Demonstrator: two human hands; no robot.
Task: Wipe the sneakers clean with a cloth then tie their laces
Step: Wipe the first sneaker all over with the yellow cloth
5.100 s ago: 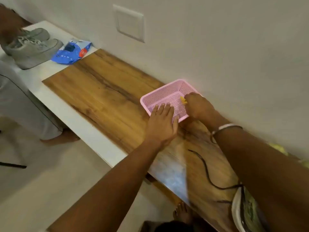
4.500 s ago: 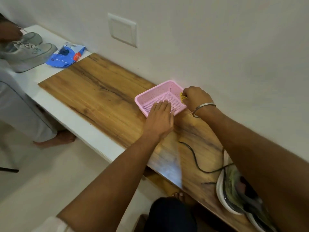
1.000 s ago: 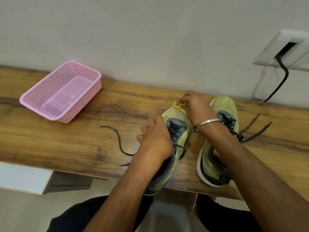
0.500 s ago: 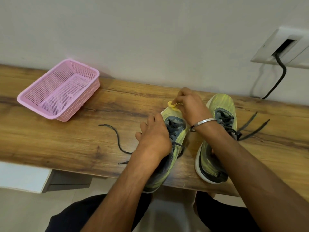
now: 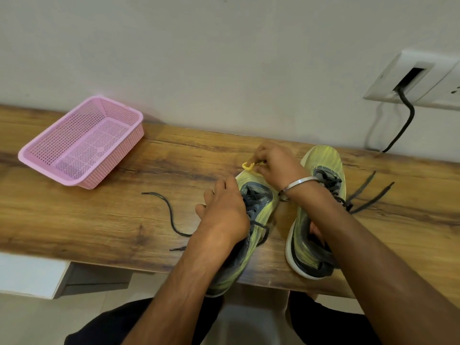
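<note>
Two yellow-green and grey sneakers stand toes to the wall on the wooden shelf (image 5: 99,220). My left hand (image 5: 224,212) grips the left sneaker (image 5: 261,207) over its side and laces. My right hand (image 5: 276,165) pinches a small yellow cloth (image 5: 248,166) and holds it at that sneaker's toe. The right sneaker (image 5: 323,163) stands partly behind my right forearm. Its dark laces (image 5: 368,192) trail loose to the right. The left sneaker's lace (image 5: 169,212) lies untied across the wood to the left.
A pink mesh basket (image 5: 82,143) sits at the shelf's back left near the wall. A wall socket (image 5: 418,80) with a black cable (image 5: 405,120) is at the upper right. The shelf's front edge runs just under the sneakers' heels; my legs are below it.
Five seconds ago both hands were at the pink basket, the right one taking the yellow cloth. Now they are on the left sneaker. In the last second the cloth shifted slightly left across the toe.
</note>
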